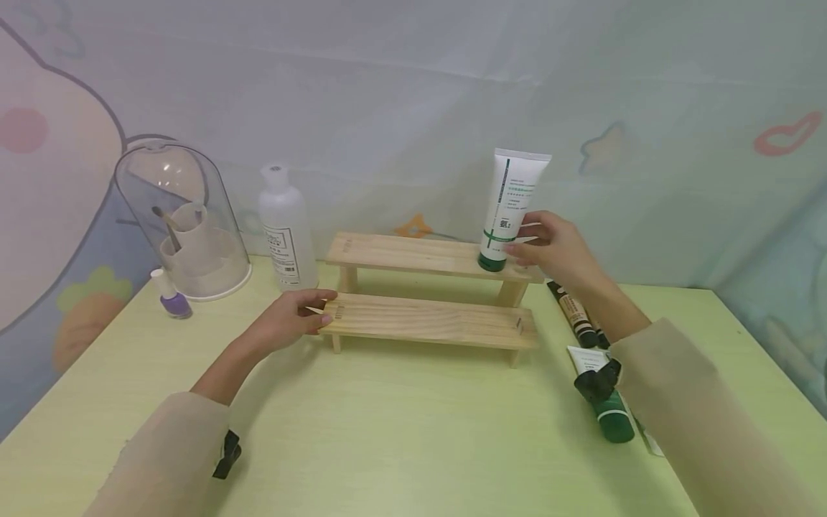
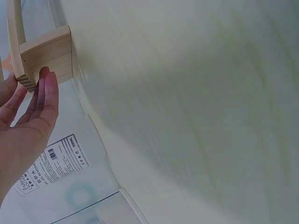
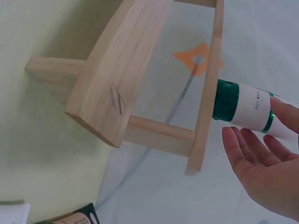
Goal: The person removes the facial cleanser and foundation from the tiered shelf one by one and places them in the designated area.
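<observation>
A two-step wooden rack stands on the table. My left hand grips the left end of its lower step; in the left wrist view the fingers reach beneath the board. On the upper step's right end, a white squeeze tube with a green cap stands cap down. My right hand holds it low on its body, thumb in front and fingers around the far side. In the right wrist view the cap meets the board.
Left of the rack stand a clear bottle, a purple nail polish bottle and a domed clear case with brushes. Beneath my right forearm lie a green-capped tube and a dark-capped tube. A patterned cloth hangs behind.
</observation>
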A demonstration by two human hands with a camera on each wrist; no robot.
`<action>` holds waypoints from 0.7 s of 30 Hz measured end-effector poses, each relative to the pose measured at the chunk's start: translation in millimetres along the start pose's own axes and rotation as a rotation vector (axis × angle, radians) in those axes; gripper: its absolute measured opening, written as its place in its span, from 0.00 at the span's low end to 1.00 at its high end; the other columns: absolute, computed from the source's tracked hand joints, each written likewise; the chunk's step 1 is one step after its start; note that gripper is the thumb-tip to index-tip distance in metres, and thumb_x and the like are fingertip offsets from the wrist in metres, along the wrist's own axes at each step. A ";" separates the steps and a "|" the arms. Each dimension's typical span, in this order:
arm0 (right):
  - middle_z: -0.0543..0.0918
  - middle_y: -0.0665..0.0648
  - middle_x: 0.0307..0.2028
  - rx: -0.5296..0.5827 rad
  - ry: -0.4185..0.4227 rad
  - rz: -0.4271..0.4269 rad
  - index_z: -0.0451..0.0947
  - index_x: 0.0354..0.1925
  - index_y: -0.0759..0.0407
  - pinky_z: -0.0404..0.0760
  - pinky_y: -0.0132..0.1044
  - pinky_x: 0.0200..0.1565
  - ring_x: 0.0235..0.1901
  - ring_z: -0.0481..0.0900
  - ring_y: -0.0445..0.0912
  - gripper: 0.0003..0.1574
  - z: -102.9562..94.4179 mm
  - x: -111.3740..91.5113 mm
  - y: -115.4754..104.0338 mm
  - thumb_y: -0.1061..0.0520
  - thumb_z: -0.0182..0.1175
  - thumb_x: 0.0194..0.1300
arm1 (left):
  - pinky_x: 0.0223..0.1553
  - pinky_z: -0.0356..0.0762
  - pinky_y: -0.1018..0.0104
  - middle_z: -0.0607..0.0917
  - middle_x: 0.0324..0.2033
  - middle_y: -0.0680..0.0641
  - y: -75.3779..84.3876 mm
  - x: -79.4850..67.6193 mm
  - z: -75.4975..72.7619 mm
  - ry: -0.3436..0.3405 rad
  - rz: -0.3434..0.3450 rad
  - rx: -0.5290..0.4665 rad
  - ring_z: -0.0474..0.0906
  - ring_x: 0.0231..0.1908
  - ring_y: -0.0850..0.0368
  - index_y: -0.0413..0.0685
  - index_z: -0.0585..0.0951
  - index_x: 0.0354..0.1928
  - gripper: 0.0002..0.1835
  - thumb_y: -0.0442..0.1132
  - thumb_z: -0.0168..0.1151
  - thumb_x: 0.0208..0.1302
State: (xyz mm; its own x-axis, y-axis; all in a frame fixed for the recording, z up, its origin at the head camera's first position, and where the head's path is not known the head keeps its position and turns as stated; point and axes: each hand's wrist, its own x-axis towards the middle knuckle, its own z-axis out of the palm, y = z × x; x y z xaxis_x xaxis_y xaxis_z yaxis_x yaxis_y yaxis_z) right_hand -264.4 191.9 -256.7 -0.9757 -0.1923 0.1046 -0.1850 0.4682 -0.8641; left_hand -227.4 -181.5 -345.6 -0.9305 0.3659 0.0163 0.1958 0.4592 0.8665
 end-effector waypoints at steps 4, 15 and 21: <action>0.72 0.62 0.54 0.019 0.038 0.007 0.60 0.60 0.62 0.77 0.44 0.46 0.49 0.73 0.53 0.35 7.6 4.4 2.6 0.55 0.63 0.58 | 0.43 0.79 0.59 0.71 0.51 0.26 -0.3 0.4 0.1 0.004 -0.002 0.003 0.76 0.45 0.41 0.25 0.64 0.59 0.23 0.28 0.53 0.64; 0.73 0.63 0.54 0.019 0.124 -0.023 0.57 0.61 0.60 0.73 0.45 0.50 0.50 0.72 0.53 0.38 13.1 5.0 1.7 0.56 0.63 0.58 | 0.43 0.79 0.59 0.71 0.51 0.27 0.8 -0.1 1.2 0.006 -0.012 0.004 0.75 0.46 0.40 0.26 0.65 0.60 0.23 0.29 0.53 0.64; 0.74 0.65 0.53 -0.011 0.116 -0.045 0.57 0.61 0.60 0.71 0.47 0.51 0.48 0.73 0.54 0.38 5.6 -3.6 4.3 0.56 0.64 0.58 | 0.43 0.79 0.59 0.71 0.50 0.27 2.5 0.1 2.3 0.002 -0.010 -0.002 0.76 0.44 0.42 0.25 0.64 0.59 0.23 0.28 0.53 0.64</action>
State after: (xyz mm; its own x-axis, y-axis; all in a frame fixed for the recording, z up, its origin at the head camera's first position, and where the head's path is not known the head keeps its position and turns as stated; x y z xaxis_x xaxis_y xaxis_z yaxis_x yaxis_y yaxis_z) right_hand -261.0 189.8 -263.6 -0.9733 -0.1124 0.2001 -0.2295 0.4709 -0.8518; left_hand -226.3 -178.4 -344.7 -0.9331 0.3595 0.0087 0.1858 0.4611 0.8677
